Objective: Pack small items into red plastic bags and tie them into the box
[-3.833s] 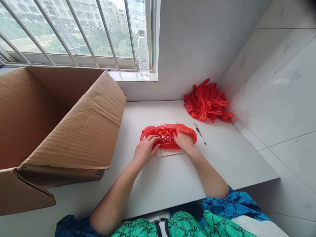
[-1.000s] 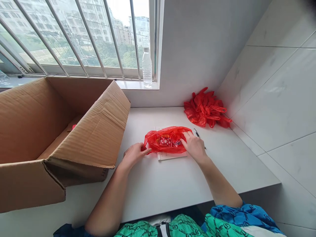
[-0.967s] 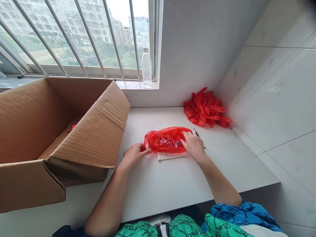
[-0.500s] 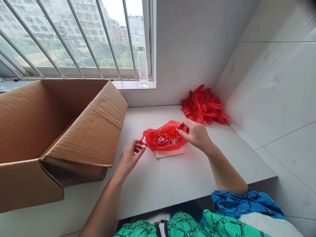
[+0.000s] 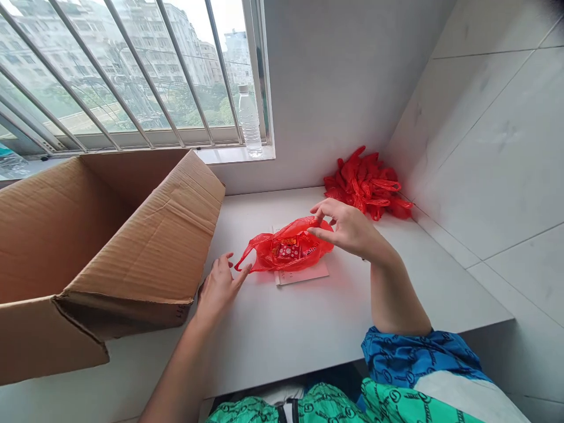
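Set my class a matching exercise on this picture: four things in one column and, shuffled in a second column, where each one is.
Things
1. Plastic water bottle
2. Heap of red plastic bags
3. Open cardboard box
4. Red plastic bag with small packets inside

Places
A. On a sheet of paper
B. On the window sill
C. On the counter, against the tiled wall
D. Left of the left hand

Pairs: 1-B, 2-C, 3-D, 4-A

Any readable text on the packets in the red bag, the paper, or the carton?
Red packet in the red plastic bag: too blurred to read.
Paper sheet: lines too small to read.
Cardboard carton: dark marks on flap, too small to read.
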Tool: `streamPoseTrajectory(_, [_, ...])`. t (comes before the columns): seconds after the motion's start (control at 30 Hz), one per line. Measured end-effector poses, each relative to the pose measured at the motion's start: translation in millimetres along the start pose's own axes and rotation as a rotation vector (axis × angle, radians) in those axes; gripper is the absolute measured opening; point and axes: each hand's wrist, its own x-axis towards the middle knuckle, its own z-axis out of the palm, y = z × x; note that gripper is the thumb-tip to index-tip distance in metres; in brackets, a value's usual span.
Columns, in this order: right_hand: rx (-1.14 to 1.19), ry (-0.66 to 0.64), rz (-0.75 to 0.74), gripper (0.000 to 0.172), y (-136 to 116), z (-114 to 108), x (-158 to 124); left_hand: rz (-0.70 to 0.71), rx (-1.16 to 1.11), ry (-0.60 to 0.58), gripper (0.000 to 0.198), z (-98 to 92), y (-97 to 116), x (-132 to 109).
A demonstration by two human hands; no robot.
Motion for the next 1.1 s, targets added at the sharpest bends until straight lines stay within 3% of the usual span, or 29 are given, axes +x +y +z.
streamPoseTrajectory(0.1, [0.032, -0.039, 0.005, 0.014, 5.3, -4.1, -1.9, -0.008, -0.001, -0.149, 0.055, 5.6, -5.8, 4.1])
streamPoseTrajectory(0.17, [0.041, -0.050, 0.012, 0.014, 7.6, -6.1, -2.5, 0.014, -0.034, -0.187, 0.046, 6.4, -4.9, 5.0])
streamPoseTrajectory(0.33, [0.090, -0.063, -0.020, 0.012, 9.8, -7.4, -2.0, 0.119, -0.248, -0.048, 0.035, -3.3, 8.6, 4.7])
streamPoseTrajectory(0.5, [0.161, -0.075, -0.040, 0.013, 11.6, -7.2, -2.1, 0.169, -0.542, -0.038, 0.035, -19.6, 24.2, 5.4])
streamPoseTrajectory(0.7, [0.313, -0.079, -0.022, 0.019, 14.7, -4.6, 2.4, 0.200, -0.677, 0.005, 0.033, -36.3, 46.6, 12.2])
streamPoseTrajectory(0.8, [0.507, 0.052, 0.010, 0.025, 13.5, 1.7, 9.2, 0.244, -0.791, 0.104, 0.030, -50.7, 60.0, 19.6])
streamPoseTrajectory(0.97, [0.741, 0.446, 0.094, 0.030, 13.2, 11.9, 17.4, 0.347, -1.129, 0.363, 0.022, -78.9, 83.3, 28.5])
streamPoseTrajectory(1.1, [0.827, 0.510, 0.065, 0.030, 12.0, 15.5, 18.0, 0.401, -1.229, 0.338, 0.020, -84.2, 100.9, 28.4])
